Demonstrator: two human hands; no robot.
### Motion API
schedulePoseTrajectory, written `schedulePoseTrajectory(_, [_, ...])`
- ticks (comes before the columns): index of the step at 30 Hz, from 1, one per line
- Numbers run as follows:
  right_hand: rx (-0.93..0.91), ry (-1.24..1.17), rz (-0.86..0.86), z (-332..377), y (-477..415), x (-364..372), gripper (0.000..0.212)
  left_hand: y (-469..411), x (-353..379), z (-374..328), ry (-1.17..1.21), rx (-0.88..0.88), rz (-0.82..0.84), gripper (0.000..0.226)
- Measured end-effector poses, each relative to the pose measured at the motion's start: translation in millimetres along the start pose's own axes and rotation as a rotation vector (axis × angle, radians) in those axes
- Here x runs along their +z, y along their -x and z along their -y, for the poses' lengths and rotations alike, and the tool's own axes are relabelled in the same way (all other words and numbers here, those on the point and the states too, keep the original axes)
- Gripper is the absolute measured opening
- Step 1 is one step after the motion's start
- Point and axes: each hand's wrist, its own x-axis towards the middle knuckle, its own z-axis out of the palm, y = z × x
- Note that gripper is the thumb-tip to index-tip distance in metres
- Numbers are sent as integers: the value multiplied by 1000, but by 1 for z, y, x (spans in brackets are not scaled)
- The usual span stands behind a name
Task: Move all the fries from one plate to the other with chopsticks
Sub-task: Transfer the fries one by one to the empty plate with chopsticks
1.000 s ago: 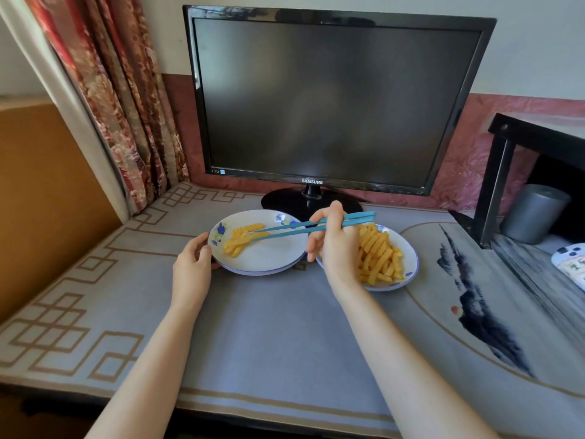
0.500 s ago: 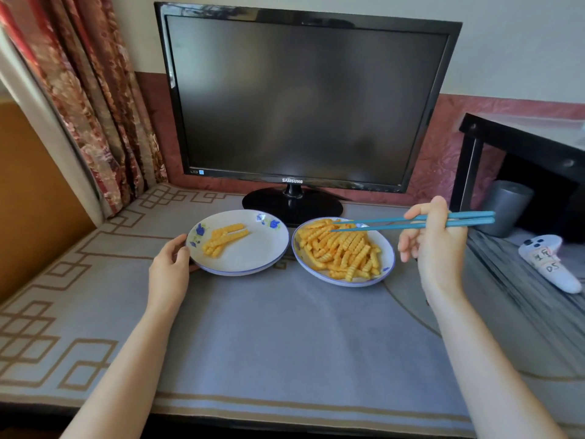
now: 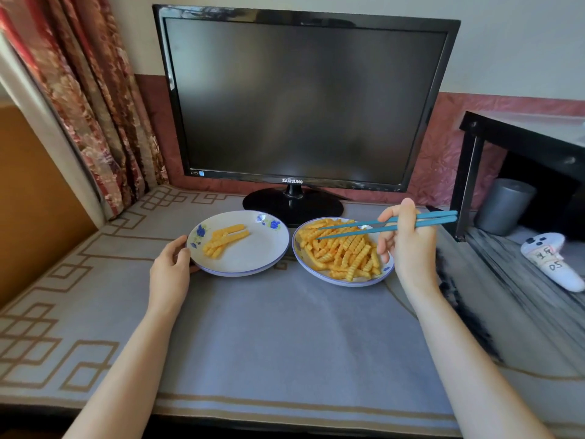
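Chopsticks [image 3: 437, 222] swung left, down onto fries [image 3: 345, 255]; tips parted, empty, fries mostly crosswise. Right hand [image 3: 408, 248] fingers [image 3: 406, 213] pinch sticks; left hand [image 3: 169, 270] grips left plate [image 3: 253, 264].

Samsung monitor [image 3: 304, 99], hand-marked controller [image 3: 569, 278]
"SAMSUNG" stands on the monitor's lower bezel, centre frame; the white controller's label [image 3: 550, 260], right edge, reads "DS".

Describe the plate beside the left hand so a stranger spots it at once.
Start at the black monitor. Two plates sit before its stand; the left plate is the one. It holds only a few fries, its neighbour a heap.
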Motion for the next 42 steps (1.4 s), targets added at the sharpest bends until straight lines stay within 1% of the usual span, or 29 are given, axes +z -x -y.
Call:
schedulePoseTrajectory(5, [-41, 53, 9, 0, 0, 4, 50, 0, 0, -1, -8, 1, -3, 37])
schedulePoseTrajectory(11, [-49, -12, -35, -2, 1, 5, 52, 1, -1, -1, -8, -3, 0, 37])
schedulePoseTrajectory(15, [-52, -54, -69, 1, 3, 2, 50, 2, 0, -3, -10, 3, -1, 36])
schedulePoseTrajectory(20, [-43, -180, -94, 8, 9, 4, 47, 4, 0, -4, -7, 3, -3, 37])
schedulePoseTrajectory(26, [-49, -224, -99, 19, 16, 16, 46, 4, 0, -4, -21, 3, -5, 37])
schedulePoseTrajectory(30, [-17, -235, -26, 19, 26, 43, 46, 3, 1, -4, -25, -1, -1, 37])
schedulePoseTrajectory(35, [5, -222, 143, 5, 41, 88, 45, 3, 1, -4, -24, -4, -6, 37])
schedulePoseTrajectory(39, [0, -147, 254, -7, 48, 114, 48, 3, 0, -4, -16, -11, -3, 37])
schedulePoseTrajectory(42, [-13, -100, 299, -10, 52, 119, 48, 2, -1, -3, -9, -12, -3, 37])
